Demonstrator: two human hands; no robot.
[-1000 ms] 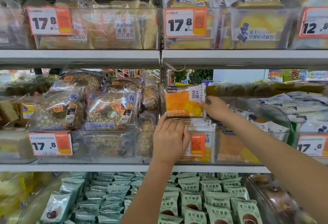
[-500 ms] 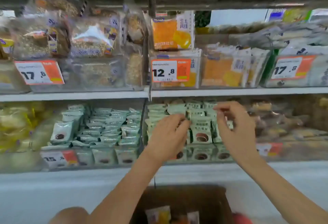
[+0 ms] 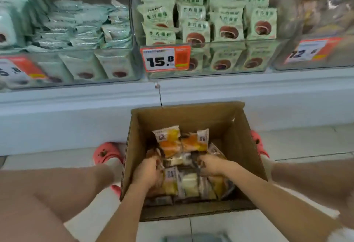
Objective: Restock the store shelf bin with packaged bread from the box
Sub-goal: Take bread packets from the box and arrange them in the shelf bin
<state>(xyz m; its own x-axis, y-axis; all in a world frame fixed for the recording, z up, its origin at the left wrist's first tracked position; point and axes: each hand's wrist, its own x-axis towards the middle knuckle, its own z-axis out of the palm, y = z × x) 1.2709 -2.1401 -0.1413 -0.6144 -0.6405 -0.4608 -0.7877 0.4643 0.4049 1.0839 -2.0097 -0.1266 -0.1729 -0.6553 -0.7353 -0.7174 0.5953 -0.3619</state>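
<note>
An open cardboard box (image 3: 237,138) stands on the floor between my feet, below the shelf. Several packaged breads lie inside, orange-yellow packs (image 3: 169,142) toward the back and paler ones (image 3: 188,181) toward the front. Both hands are down in the box. My left hand (image 3: 146,171) curls its fingers round the left side of a bread pack (image 3: 175,161) in the middle. My right hand (image 3: 210,165) grips the same pile from the right. The shelf bin for this bread is out of view above.
The lowest shelf holds clear bins (image 3: 220,58) of green snack packs with a 15.8 price tag (image 3: 164,58), and another bin (image 3: 310,54) at right. A white shelf base (image 3: 76,119) runs behind the box. My knees and pink shoes (image 3: 107,151) flank the box.
My view dropped from the upper shelf bin to the floor. Both hands left the orange bread bin, came down past the lower shelf and now grip packs inside the box.
</note>
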